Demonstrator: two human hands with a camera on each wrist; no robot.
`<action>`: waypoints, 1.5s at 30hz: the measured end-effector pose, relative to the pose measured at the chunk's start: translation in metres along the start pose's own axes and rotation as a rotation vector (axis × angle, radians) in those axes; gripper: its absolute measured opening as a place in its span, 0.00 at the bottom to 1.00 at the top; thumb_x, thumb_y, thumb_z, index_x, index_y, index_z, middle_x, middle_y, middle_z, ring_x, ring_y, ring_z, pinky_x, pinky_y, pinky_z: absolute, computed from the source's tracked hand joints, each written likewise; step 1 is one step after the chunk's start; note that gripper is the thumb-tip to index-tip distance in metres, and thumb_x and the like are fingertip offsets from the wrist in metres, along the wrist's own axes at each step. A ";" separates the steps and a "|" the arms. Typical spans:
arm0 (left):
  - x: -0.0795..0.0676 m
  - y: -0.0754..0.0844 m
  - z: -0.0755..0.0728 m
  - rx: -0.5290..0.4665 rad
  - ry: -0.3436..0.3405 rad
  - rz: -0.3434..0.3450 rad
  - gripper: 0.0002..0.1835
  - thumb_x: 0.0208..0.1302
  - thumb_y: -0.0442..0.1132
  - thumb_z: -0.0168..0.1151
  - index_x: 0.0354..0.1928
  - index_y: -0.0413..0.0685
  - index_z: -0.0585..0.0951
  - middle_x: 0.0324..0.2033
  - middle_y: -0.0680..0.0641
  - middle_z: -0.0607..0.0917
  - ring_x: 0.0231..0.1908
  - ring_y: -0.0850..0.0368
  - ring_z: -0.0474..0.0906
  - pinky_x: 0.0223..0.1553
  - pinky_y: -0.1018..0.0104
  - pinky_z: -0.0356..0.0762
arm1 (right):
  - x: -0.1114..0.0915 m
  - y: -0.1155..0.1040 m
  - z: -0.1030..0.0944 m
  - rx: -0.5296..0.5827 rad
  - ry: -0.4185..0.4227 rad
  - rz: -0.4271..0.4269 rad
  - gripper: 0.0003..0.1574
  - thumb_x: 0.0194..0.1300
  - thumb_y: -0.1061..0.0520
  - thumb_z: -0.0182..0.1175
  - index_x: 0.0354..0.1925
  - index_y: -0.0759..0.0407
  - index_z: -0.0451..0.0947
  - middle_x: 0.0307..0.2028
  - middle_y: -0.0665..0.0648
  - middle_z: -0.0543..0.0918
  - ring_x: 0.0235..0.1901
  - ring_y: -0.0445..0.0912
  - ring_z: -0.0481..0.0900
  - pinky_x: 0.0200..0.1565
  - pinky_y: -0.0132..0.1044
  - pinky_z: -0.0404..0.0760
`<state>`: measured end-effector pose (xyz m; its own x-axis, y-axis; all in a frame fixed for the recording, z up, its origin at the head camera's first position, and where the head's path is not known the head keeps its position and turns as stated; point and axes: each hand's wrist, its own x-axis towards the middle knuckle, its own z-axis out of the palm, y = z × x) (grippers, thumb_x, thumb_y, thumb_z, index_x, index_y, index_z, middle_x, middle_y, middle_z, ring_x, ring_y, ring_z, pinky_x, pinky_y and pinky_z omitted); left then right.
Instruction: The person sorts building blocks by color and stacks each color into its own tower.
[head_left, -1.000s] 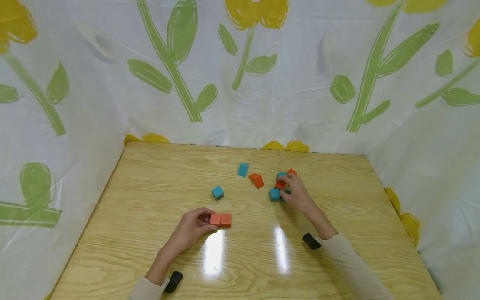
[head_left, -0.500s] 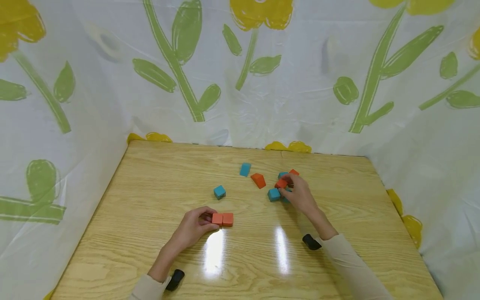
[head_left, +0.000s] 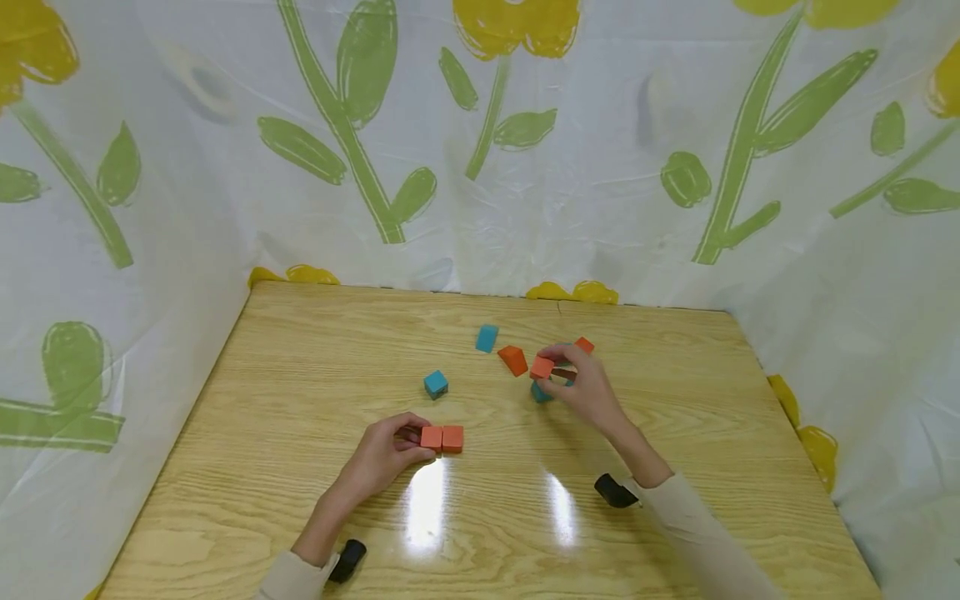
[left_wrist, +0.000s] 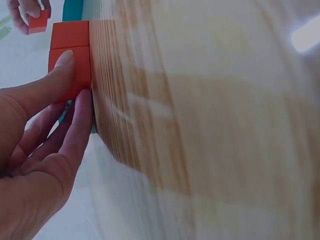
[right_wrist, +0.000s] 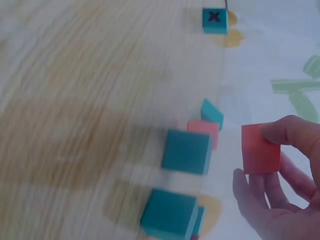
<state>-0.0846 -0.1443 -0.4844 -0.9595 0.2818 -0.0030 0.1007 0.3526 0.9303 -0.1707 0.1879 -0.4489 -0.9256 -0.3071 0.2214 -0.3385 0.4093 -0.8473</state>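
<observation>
Two red cubes sit side by side on the table in the head view. My left hand (head_left: 381,458) grips the left red cube (head_left: 431,438) between thumb and fingers. Its neighbour, the other red cube (head_left: 453,439), touches it on the right. My right hand (head_left: 592,396) pinches a third red cube (head_left: 542,367) by thumb and fingertips; the right wrist view shows this red cube (right_wrist: 260,152) held up off the table. Just below it in the head view is a blue cube (head_left: 540,392), partly covered. The right hand hides part of the blocks behind it.
A lone blue cube (head_left: 436,384), with a dark X on one side in the right wrist view, sits left of centre. Farther back lie a red angled block (head_left: 513,360) and a blue block (head_left: 487,338). Another red block (head_left: 585,344) shows behind the right hand. Patterned cloth (head_left: 480,225) surrounds the table's back and sides.
My right hand has drawn a red cube out from among the blue blocks and moved it left. The left hand keeps its grip in the same place.
</observation>
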 end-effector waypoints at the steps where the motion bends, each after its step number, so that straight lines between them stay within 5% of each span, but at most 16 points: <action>1: 0.000 0.000 0.000 0.001 0.000 0.000 0.16 0.60 0.26 0.73 0.50 0.33 0.83 0.45 0.38 0.85 0.43 0.48 0.84 0.45 0.66 0.85 | -0.001 -0.001 0.002 0.017 -0.005 -0.006 0.24 0.62 0.71 0.70 0.57 0.67 0.79 0.52 0.66 0.81 0.53 0.62 0.80 0.55 0.58 0.82; 10: 0.000 0.000 0.000 0.013 0.007 -0.008 0.16 0.60 0.26 0.73 0.50 0.33 0.82 0.46 0.39 0.85 0.43 0.48 0.84 0.45 0.66 0.86 | -0.008 -0.014 0.025 0.124 -0.065 0.026 0.23 0.64 0.72 0.68 0.57 0.68 0.78 0.52 0.65 0.81 0.53 0.61 0.80 0.57 0.60 0.80; 27: 0.001 -0.001 0.001 0.017 0.005 -0.004 0.16 0.60 0.26 0.73 0.49 0.33 0.83 0.44 0.40 0.85 0.42 0.49 0.84 0.44 0.66 0.85 | -0.017 -0.020 0.066 0.282 -0.189 0.026 0.24 0.64 0.71 0.69 0.57 0.65 0.79 0.54 0.63 0.80 0.56 0.56 0.79 0.60 0.47 0.81; 45: 0.000 0.001 0.000 -0.002 -0.009 0.002 0.14 0.61 0.27 0.72 0.48 0.34 0.83 0.45 0.39 0.85 0.43 0.48 0.84 0.46 0.63 0.86 | -0.019 -0.028 0.102 0.232 -0.335 -0.101 0.23 0.65 0.65 0.71 0.57 0.65 0.80 0.53 0.61 0.83 0.55 0.56 0.81 0.59 0.51 0.81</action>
<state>-0.0847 -0.1441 -0.4830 -0.9569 0.2905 -0.0042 0.1022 0.3499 0.9312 -0.1263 0.0943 -0.4791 -0.7704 -0.6137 0.1726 -0.3423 0.1699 -0.9241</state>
